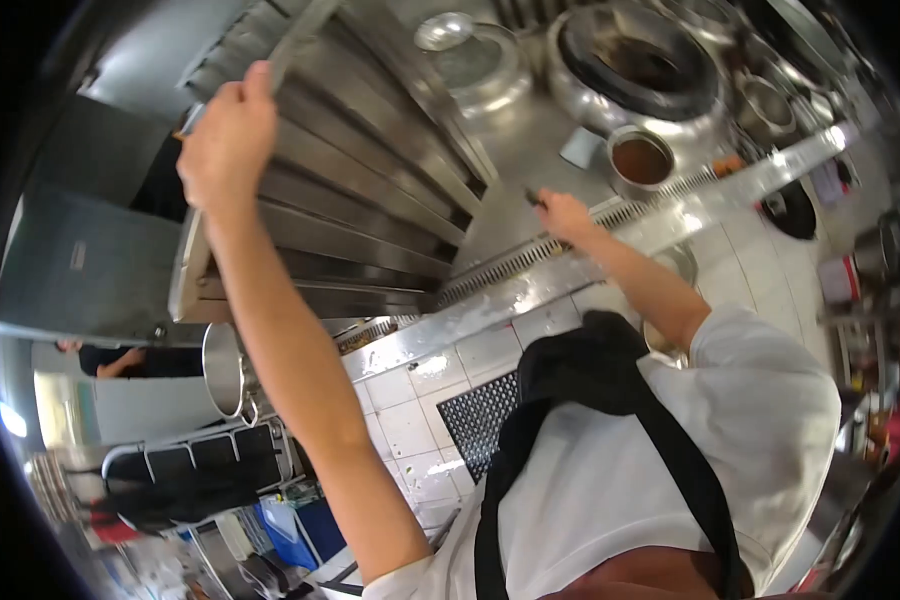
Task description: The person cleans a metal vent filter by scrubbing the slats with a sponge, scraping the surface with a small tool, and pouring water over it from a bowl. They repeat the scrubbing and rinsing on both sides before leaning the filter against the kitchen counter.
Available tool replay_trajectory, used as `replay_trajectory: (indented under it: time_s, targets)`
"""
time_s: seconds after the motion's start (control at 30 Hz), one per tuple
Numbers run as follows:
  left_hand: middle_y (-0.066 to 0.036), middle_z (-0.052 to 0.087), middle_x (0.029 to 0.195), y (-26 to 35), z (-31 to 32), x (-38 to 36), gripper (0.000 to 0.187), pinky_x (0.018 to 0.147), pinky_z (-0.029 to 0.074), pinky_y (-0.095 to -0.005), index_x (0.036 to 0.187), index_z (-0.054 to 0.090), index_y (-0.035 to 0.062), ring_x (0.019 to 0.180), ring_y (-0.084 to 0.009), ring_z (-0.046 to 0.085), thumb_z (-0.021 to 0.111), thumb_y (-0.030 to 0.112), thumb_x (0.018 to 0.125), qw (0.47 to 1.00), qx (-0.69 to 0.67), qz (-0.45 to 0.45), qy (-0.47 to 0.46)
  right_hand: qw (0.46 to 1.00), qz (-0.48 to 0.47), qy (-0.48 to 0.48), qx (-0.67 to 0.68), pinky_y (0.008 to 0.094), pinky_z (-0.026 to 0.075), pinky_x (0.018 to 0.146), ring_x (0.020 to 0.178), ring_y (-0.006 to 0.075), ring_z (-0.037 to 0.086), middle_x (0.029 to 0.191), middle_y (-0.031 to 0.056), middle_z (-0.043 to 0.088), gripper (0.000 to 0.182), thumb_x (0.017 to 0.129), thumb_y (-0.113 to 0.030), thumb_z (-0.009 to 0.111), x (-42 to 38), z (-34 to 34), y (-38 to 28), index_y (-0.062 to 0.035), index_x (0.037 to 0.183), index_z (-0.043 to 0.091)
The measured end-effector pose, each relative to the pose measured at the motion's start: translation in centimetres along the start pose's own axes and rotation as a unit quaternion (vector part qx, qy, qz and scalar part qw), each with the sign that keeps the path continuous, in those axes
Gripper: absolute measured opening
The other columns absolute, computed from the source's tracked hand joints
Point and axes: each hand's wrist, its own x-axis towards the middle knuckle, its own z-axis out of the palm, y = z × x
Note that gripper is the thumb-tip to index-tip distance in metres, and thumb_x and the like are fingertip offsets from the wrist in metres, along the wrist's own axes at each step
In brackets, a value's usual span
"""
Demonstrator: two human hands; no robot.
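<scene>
A large slatted metal panel [360, 165], which looks like a range hood baffle filter, stands tilted on the steel counter. My left hand [228, 150] is closed around its upper left edge, thumb pointing up. Its lower corner rests near the drain channel at the counter's front. My right hand [567, 218] is low over the counter to the right of the panel, apart from it. Its fingers are closed on a small dark object [533, 197], too small to name. Close by on the counter are a pale cloth [581, 148] and a metal pot of brown liquid [642, 162].
Behind stand a wok burner [635, 60] and a pot with a ladle [465, 65]. A slotted drain [510, 260] runs along the front edge. A black rubber mat [478, 420] lies on the wet tiled floor. A person [120, 360] stands at far left.
</scene>
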Motion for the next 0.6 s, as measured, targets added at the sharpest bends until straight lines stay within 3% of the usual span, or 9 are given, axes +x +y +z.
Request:
replay_trajectory:
  time_s: [0.07, 0.13, 0.2, 0.27, 0.37, 0.43, 0.47, 0.53, 0.6]
  targets:
    - [-0.016, 0.064, 0.131, -0.7, 0.3, 0.7, 0.070, 0.107, 0.041, -0.0464, 0.131, 0.062, 0.0079, 0.127, -0.0396, 0.055, 0.032, 0.063, 0.100, 0.998, -0.050, 0.024, -0.017, 0.998, 0.041, 0.037, -0.009, 0.0517, 0.054, 0.084, 0.094, 0.0435, 0.067, 0.091, 0.0246, 0.069, 0.045, 0.092, -0.031, 0.064, -1.3, -0.8, 3.9, -0.0071, 0.130, 0.054]
    - [-0.018, 0.064, 0.131, -4.2, 3.0, 3.9, 0.067, 0.108, 0.039, -0.0406, 0.133, 0.061, 0.0041, 0.127, -0.0365, 0.056, 0.040, 0.058, 0.100, 0.966, -0.231, 0.117, -0.010, 0.992, 0.074, 0.095, -0.036, 0.0503, 0.053, 0.086, 0.098, 0.0424, 0.067, 0.095, 0.0241, 0.069, 0.051, 0.092, -0.032, 0.065, -0.6, -4.2, 6.3, -0.0048, 0.133, 0.052]
    - [-0.017, 0.068, 0.119, -3.1, 0.9, 2.5, 0.058, 0.102, 0.041, -0.0337, 0.129, 0.062, 0.0004, 0.112, -0.0241, 0.061, 0.059, 0.047, 0.096, 0.910, -0.372, 0.099, -0.152, 0.978, 0.083, 0.176, -0.070, 0.0472, 0.050, 0.094, 0.106, 0.0383, 0.066, 0.107, 0.0216, 0.070, 0.038, 0.090, -0.033, 0.065, 1.3, -7.0, 5.2, -0.0068, 0.118, 0.064]
    - [-0.014, 0.069, 0.110, -2.0, 0.4, 1.1, 0.056, 0.094, 0.045, -0.0324, 0.128, 0.063, 0.0008, 0.101, -0.0214, 0.062, 0.064, 0.047, 0.095, 0.961, -0.223, 0.144, -0.071, 0.984, -0.024, 0.119, 0.130, 0.0450, 0.051, 0.093, 0.106, 0.0384, 0.066, 0.109, 0.0216, 0.070, 0.040, 0.090, -0.036, 0.066, 5.9, -10.0, 3.4, -0.0043, 0.113, 0.067]
    - [-0.012, 0.070, 0.104, 0.2, -0.5, -0.1, 0.055, 0.088, 0.047, -0.0312, 0.129, 0.063, 0.0026, 0.095, -0.0197, 0.062, 0.068, 0.044, 0.092, 0.978, -0.178, 0.091, -0.058, 0.978, -0.092, 0.063, 0.174, 0.0439, 0.051, 0.094, 0.108, 0.0382, 0.066, 0.112, 0.0226, 0.070, 0.043, 0.090, -0.036, 0.066, 16.0, -12.6, 1.0, -0.0028, 0.117, 0.066]
    - [-0.011, 0.070, 0.103, -0.1, 0.2, 0.4, 0.055, 0.087, 0.047, -0.0298, 0.130, 0.063, 0.0029, 0.092, -0.0186, 0.062, 0.070, 0.043, 0.092, 0.976, -0.203, 0.060, -0.050, 0.954, -0.116, 0.065, 0.268, 0.0352, 0.053, 0.086, 0.098, 0.0212, 0.069, 0.107, 0.0167, 0.072, 0.050, 0.092, -0.036, 0.069, 25.0, -12.2, 1.4, 0.0025, 0.124, 0.063]
    - [-0.010, 0.070, 0.102, 0.0, 0.5, 0.9, 0.056, 0.085, 0.047, -0.0283, 0.131, 0.063, 0.0031, 0.089, -0.0175, 0.061, 0.071, 0.042, 0.091, 0.972, -0.225, 0.037, -0.050, 0.973, -0.129, 0.035, 0.187, 0.0342, 0.054, 0.084, 0.095, 0.0198, 0.069, 0.107, 0.0151, 0.072, 0.054, 0.091, -0.037, 0.070, 29.3, -12.3, 2.0, 0.0047, 0.126, 0.061]
    - [-0.008, 0.070, 0.101, -0.1, 0.9, 1.9, 0.055, 0.083, 0.047, -0.0267, 0.131, 0.063, 0.0022, 0.088, -0.0132, 0.060, 0.071, 0.041, 0.092, 0.976, -0.205, -0.030, -0.069, 0.973, -0.021, 0.083, 0.215, 0.0320, 0.056, 0.073, 0.085, 0.0177, 0.070, 0.106, 0.0140, 0.071, 0.068, 0.087, -0.041, 0.075, 38.0, -9.2, 2.9, 0.0084, 0.130, 0.058]
    - [-0.006, 0.069, 0.099, -0.3, 2.1, 2.7, 0.056, 0.081, 0.045, -0.0247, 0.131, 0.063, 0.0008, 0.085, -0.0106, 0.057, 0.069, 0.042, 0.094, 0.971, -0.235, 0.021, -0.023, 0.905, 0.094, 0.024, 0.414, 0.0297, 0.057, 0.066, 0.082, 0.0183, 0.070, 0.110, 0.0163, 0.069, 0.083, 0.086, -0.044, 0.076, 42.0, -9.2, 0.6, 0.0057, 0.144, 0.044]
